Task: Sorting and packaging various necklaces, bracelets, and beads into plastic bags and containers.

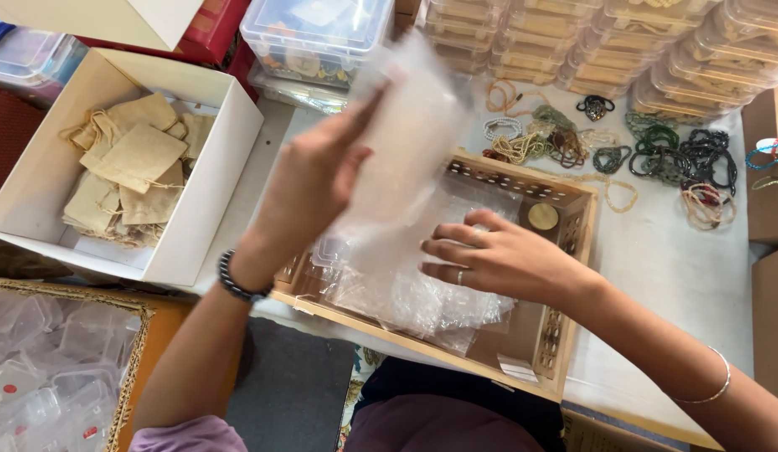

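Note:
My left hand (309, 180) is raised above a wooden tray (573, 251) and holds a clear plastic bag (410, 138), which is blurred by motion. My right hand (498, 259) rests flat, fingers apart, on a pile of clear plastic bags (397, 289) lying in the tray. A round brass-coloured disc (542, 216) lies in the tray's far right corner. A dark bead bracelet is on my left wrist, a thin bangle on my right forearm and a ring on one finger.
A white box (209, 184) holding several beige cloth pouches (133, 172) stands at the left. Beaded bracelets (657, 155) lie scattered on the white table behind the tray. Stacked clear lidded containers (623, 42) line the back. A box of small plastic cases (46, 368) sits at lower left.

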